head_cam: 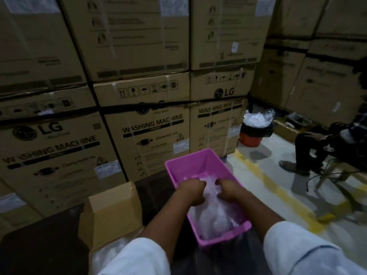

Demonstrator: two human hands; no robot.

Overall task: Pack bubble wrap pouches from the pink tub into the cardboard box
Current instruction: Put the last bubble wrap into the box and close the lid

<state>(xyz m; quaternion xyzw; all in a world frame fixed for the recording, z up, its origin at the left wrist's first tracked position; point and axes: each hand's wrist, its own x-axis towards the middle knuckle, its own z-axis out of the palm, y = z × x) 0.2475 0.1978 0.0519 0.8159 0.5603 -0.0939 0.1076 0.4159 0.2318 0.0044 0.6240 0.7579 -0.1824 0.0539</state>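
A wall of stacked washing-machine cartons [127, 80] fills the far side and left of the scene, and a grey concrete floor [256, 167] with a yellow painted line [278, 192] runs off to the right, where a seated person [335, 139] and an orange bucket [250, 138] stuffed with plastic film sit well apart from the work. Nearer, the open cardboard box [111, 217] stands to the left of the pink tub [178, 165], just beside it, its flap raised and some pale wrap already showing inside at the near edge. The tub's long axis runs from near right to far left. Inside it lie the bubble wrap pouches [213, 213], a clear crumpled heap. Both hands are down in the tub, side by side: the left hand [191, 193] and the right hand [228, 190] each have fingers curled into the wrap, gripping the same bundle. The lift, I judge, must carry it leftward over the tub's wall to the box; the left hand is the nearer to it.
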